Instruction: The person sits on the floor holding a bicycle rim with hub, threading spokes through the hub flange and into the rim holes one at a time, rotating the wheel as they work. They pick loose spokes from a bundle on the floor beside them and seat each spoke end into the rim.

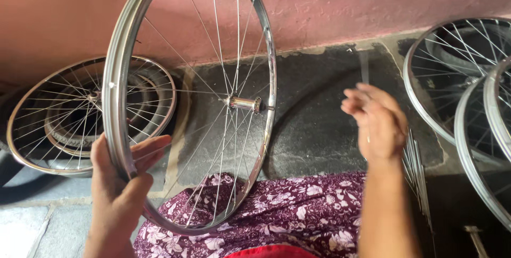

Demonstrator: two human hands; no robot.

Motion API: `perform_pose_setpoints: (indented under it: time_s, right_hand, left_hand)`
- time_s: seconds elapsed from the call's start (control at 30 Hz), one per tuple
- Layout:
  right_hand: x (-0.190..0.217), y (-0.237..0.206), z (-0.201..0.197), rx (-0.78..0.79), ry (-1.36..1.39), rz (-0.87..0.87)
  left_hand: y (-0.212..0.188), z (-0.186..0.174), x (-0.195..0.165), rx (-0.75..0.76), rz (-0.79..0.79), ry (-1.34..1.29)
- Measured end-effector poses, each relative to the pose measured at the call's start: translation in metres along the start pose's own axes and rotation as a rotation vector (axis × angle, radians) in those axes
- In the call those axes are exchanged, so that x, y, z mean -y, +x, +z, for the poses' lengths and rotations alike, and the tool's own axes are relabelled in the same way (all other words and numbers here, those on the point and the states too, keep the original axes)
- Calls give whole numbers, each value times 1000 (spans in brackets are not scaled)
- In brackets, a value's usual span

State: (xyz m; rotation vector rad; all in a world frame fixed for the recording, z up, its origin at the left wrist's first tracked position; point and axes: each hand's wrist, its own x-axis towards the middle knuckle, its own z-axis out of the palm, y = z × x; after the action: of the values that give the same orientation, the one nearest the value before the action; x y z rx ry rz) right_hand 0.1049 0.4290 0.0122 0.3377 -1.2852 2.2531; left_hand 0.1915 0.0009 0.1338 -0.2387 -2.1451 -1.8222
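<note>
We hold the shiny steel spoked bicycle wheel rim (118, 77) upright over our lap, its lower arc resting against the purple floral cloth (298, 210) on our knees, and our left hand (120, 189) is the only grip on it, fingers and thumb clenched around the rim's lower left edge. Our right hand (375, 122) is released and blurred in the air, well apart from the wheel, holding nothing we can make out. We judge the wheel light but awkward: the rim is stiff, smooth and likely slippery, the thin spokes bend easily, so the rim or the central metal hub (244, 103) are the sound places to hold. Room is tight sideways: another spoked wheel lying on a tyre (64, 114) sits to the left, leaning bare wheels (458, 71) to the right, the pink plastered wall (346, 2) close behind, and dark stone floor (319, 109) open ahead.
</note>
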Motion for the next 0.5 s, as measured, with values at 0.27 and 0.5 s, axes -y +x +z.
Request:
perform_pose_setpoints:
  time_s: [0.27, 0.5]
  right_hand:
    - [-68, -8, 26, -198, -401, -135]
    - [-97, 8, -32, -239, 105, -95]
  left_hand:
    - [23, -5, 8, -100, -30, 112]
    - [33, -7, 6, -138, -109, 187]
